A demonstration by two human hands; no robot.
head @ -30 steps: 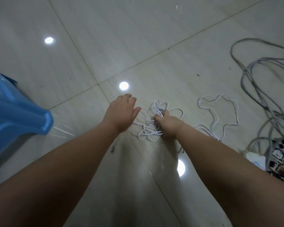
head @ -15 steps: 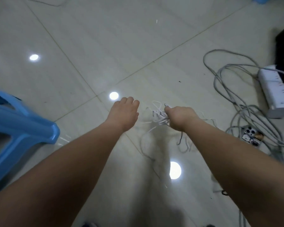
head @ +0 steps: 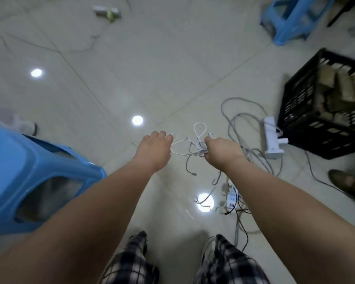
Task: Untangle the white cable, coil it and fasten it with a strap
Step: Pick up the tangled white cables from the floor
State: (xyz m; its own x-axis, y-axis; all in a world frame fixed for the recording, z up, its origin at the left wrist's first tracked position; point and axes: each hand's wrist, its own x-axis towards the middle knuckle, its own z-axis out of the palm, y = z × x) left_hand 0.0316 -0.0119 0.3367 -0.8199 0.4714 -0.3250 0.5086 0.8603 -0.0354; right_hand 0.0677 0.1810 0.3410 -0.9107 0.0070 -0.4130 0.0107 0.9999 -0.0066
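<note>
Floor tiles (head: 172, 58) pale, glazed, highly glossy; they mirror ceiling lights as bright round spots. Blue stool (head: 29, 171) of smooth moulded plastic, slight sheen; second blue stool (head: 287, 19) of the same look. Black crate (head: 307, 128) of matt perforated plastic. White cable (head: 199, 138) with smooth plastic-looking sheath; grey cables (head: 242, 117) similar but duller. White power strip (head: 272, 138) of smooth plastic. Trousers (head: 230, 263) of checked woven cloth, matt.
</note>
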